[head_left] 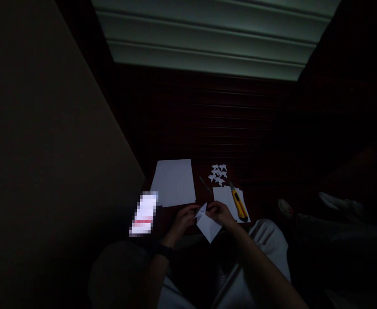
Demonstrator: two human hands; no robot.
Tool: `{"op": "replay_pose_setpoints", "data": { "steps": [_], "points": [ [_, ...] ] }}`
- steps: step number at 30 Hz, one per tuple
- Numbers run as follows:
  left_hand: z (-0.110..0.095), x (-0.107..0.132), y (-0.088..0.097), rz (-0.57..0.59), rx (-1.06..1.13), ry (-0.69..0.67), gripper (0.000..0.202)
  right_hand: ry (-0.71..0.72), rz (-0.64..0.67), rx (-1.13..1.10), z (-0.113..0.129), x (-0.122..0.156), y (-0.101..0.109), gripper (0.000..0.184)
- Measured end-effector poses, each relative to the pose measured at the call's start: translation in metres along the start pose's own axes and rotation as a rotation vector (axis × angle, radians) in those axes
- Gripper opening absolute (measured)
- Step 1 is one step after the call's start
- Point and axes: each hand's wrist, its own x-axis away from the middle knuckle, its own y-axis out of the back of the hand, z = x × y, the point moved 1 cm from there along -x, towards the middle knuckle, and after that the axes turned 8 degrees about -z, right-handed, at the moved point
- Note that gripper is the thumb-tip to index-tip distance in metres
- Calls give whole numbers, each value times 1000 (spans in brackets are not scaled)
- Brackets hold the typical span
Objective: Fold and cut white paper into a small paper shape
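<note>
A partly folded sheet of white paper [209, 227] is held between my two hands near the front edge of a small dark table. My left hand [185, 216] pinches its upper left side, and a dark band circles that wrist. At the upper right, the fingers of my right hand [221, 213] close on the same paper. One pointed flap stands up between the hands, and a crease runs down toward the lower corner. Just right of my right hand, a yellow box cutter [239, 202] rests on some smaller white sheets [222, 194].
A stack of white paper [174, 182] lies at the table's left. Several small folded paper figures [218, 174] sit at the back right, near a thin pen-like object [205, 184]. A blurred bright screen [144, 213] is at left. Another person's shoes [339, 204] show at right.
</note>
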Motion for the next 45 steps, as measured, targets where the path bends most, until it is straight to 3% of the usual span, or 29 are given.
{"op": "replay_pose_setpoints", "data": {
  "steps": [6,9,15,20,24,26,29,32,34,36,39,42,45],
  "points": [
    [-8,3,1,131,-67,73,38,-60,48,-30,5,1,4,39],
    [-7,2,1,124,-37,88,34,-58,53,-41,6,1,4,38],
    [1,-2,-1,-33,-152,-15,32,-103,41,-133,16,6,4,41],
    [8,-5,-5,-259,-9,-84,42,-98,-27,-344,25,17,3,43],
    [15,-9,-9,-399,18,-162,42,-135,27,-285,19,20,-5,52],
    [18,-10,-10,-433,-3,-183,42,-106,-4,-220,13,18,-10,52],
    [20,-9,-10,-352,-41,-144,44,-51,-160,-161,8,11,-12,50],
    [17,-5,-11,-127,-101,-82,43,3,-305,-186,6,5,-12,50],
    [12,-3,-12,0,-148,-68,42,36,-337,-201,4,3,-11,46],
    [8,-2,-11,46,-156,-83,47,41,-314,-164,2,3,-10,38],
    [7,-3,-6,-61,-123,-88,55,20,-233,-69,2,5,-9,35],
    [13,-6,-1,-230,-120,-56,49,7,-147,-59,7,10,-10,35],
    [19,-10,-1,-370,-127,-86,45,41,-41,-111,12,15,-14,52]
  ]
}}
